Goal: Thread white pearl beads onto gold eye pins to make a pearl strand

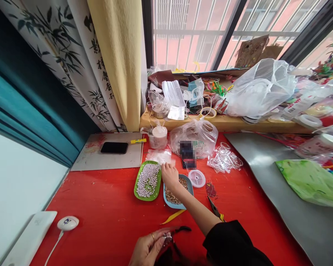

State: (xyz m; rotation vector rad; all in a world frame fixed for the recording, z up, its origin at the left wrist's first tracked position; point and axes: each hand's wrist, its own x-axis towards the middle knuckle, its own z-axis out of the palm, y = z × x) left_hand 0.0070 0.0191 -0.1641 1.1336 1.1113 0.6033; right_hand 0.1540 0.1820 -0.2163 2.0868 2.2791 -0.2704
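Observation:
My right hand point(170, 176) reaches forward over the red table point(105, 207) to the right rim of a green tray of white pearl beads point(147, 180), its fingers curled together at the beads; what they pinch is hidden. Under that wrist sits a blue tray of small bronze beads point(174, 194). My left hand point(148, 248) is near the front edge, closed on a small beaded piece point(168, 238) with dark strands. A clear thread spool point(197, 178) lies right of the blue tray.
Small pliers point(215, 210) and a yellow strip point(172, 217) lie by my forearm. A black phone point(114, 147) rests on a grey board at the back left. Plastic bags point(195, 138), a grey mat point(288, 192) and a cluttered sill surround the table. A white charger point(67, 223) sits front left.

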